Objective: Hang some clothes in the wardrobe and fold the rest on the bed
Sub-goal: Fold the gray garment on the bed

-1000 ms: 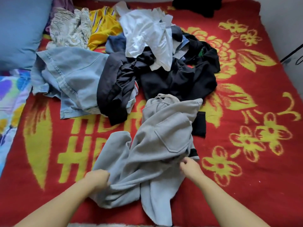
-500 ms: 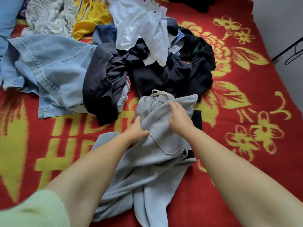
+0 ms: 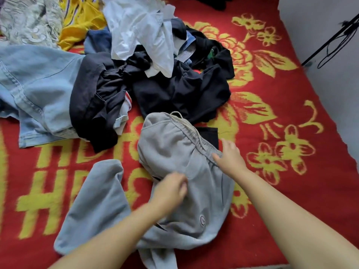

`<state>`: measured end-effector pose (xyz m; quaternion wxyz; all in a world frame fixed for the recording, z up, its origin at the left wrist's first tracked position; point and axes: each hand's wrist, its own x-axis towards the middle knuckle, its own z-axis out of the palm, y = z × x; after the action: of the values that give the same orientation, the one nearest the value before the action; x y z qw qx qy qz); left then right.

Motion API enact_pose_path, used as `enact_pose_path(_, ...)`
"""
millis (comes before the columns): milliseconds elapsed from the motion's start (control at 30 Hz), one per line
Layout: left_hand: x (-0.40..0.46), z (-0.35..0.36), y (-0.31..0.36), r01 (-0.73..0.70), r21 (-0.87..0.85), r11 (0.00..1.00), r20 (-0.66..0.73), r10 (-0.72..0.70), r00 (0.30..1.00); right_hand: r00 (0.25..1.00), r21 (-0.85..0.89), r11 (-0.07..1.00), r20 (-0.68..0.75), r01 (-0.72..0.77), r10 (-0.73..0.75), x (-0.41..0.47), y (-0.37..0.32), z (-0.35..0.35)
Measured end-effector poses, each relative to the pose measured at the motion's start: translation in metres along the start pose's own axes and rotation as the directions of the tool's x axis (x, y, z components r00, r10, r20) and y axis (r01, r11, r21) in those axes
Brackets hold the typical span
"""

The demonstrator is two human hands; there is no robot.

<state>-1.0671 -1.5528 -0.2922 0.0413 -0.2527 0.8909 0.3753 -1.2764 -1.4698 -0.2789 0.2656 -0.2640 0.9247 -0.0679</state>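
The grey sweatpants lie rumpled on the red and yellow blanket, near the front of the bed, waistband end turned toward the heap of clothes and one leg flopped out to the left. Both of the person's hands are on them. The right hand sits at the right end of the elastic waistband, fingers spread and fairly straight, touching the gathered edge; I can't make out a real grip there. The left hand rests lower down on the middle of the fabric, fingers curled in, blurred, so whether it pinches the cloth or only presses on it I cannot tell. A small round patch shows on the grey cloth just below and to the right of that hand.

Just behind the waistband lies a spread of black garments, with a white shirt tumbled on top of them. Left of those, pale blue jeans stretch to the edge, and a yellow top and a patterned grey cloth sit at the far left corner.
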Motion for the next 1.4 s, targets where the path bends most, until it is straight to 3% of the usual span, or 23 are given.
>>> enact_pose_path(67, 0.025, -0.025, -0.022, 0.179, -0.082, 0.98, -0.239, -0.194, 0.951, 0.99, -0.01, 0.996, 0.111, -0.084, 0.085, 0.008, 0.002, 0.018)
enact_pose_path(133, 0.044, -0.042, -0.043, 0.371, -0.16, 0.915, -0.314, -0.403, 0.86, 0.96, 0.01, 0.981, 0.208, -0.192, 0.186, 0.013, 0.009, 0.035)
enact_pose_path(200, 0.056, -0.051, -0.061, 0.474, -0.304, 0.826, -0.24, -0.548, 0.801, 0.959, -0.126, 0.98, 0.221, -0.151, 0.176, 0.014, 0.021, 0.048)
enact_pose_path(300, 0.064, -0.047, -0.069, 0.548, -0.64, 0.539, 0.109, -0.642, 0.759, 0.988, -0.396, 0.917, 0.153, 0.051, 0.011, 0.013, 0.038, 0.053)
enact_pose_path(333, 0.067, -0.042, -0.069, 0.553, -0.687, 0.471, 0.153, -0.65, 0.744, 0.984, -0.407, 0.909, 0.178, 0.095, -0.023, 0.013, 0.042, 0.051)
enact_pose_path(367, 0.072, -0.035, -0.068, 0.551, -0.693, 0.466, 0.133, -0.668, 0.732, 0.978, -0.378, 0.917, 0.203, 0.125, -0.049, 0.011, 0.046, 0.048)
enact_pose_path(433, 0.082, -0.024, -0.057, 0.572, -0.599, 0.56, -0.002, -0.715, 0.699, 0.974, -0.289, 0.942, 0.193, 0.171, -0.118, 0.004, 0.055, 0.041)
enact_pose_path(533, 0.096, -0.009, -0.014, 0.608, -0.428, 0.669, -0.182, -0.723, 0.667, 0.97, -0.26, 0.935, 0.062, 0.242, -0.234, -0.008, 0.089, 0.017)
enact_pose_path(633, 0.11, -0.004, 0.049, 0.454, -0.403, 0.795, -0.31, -0.585, 0.749, 0.965, -0.313, 0.92, -0.035, 0.236, -0.26, -0.016, 0.137, -0.016)
enact_pose_path(733, 0.127, 0.012, 0.116, 0.211, -0.345, 0.915, -0.36, -0.336, 0.87, 0.977, -0.42, 0.895, -0.072, 0.153, -0.201, -0.029, 0.195, -0.046)
enact_pose_path(833, 0.134, 0.05, 0.176, -0.072, -0.213, 0.974, -0.286, 0.008, 0.958, 0.992, -0.539, 0.842, -0.122, -0.037, -0.035, -0.055, 0.26, -0.067)
enact_pose_path(933, 0.126, 0.098, 0.202, -0.194, -0.031, 0.981, 0.025, 0.195, 0.981, 0.955, -0.592, 0.753, -0.123, -0.288, 0.269, -0.084, 0.328, -0.071)
enact_pose_path(1000, 0.115, 0.116, 0.19, -0.184, 0.064, 0.981, 0.104, 0.177, 0.979, 0.89, -0.607, 0.698, -0.033, -0.379, 0.455, -0.092, 0.349, -0.066)
enact_pose_path(1067, 0.104, 0.112, 0.165, -0.151, 0.05, 0.987, 0.031, 0.15, 0.988, 0.89, -0.635, 0.694, 0.023, -0.339, 0.456, -0.087, 0.343, -0.055)
enact_pose_path(1167, 0.09, 0.09, 0.116, -0.073, 0.136, 0.988, -0.11, 0.088, 0.99, 0.979, -0.584, 0.796, 0.018, -0.157, 0.205, -0.064, 0.292, -0.044)
enact_pose_path(1233, 0.083, 0.072, 0.084, 0.055, 0.206, 0.977, -0.169, -0.02, 0.985, 0.999, -0.468, 0.883, 0.047, 0.023, -0.001, -0.044, 0.248, -0.033)
enact_pose_path(1333, 0.068, 0.057, 0.05, 0.359, 0.219, 0.907, -0.117, -0.341, 0.933, 0.968, -0.182, 0.963, 0.189, 0.2, -0.165, -0.023, 0.18, -0.011)
enact_pose_path(1400, 0.046, 0.055, 0.028, 0.447, 0.303, 0.842, -0.033, -0.46, 0.887, 0.905, -0.048, 0.964, 0.358, 0.263, -0.229, -0.027, 0.138, 0.01)
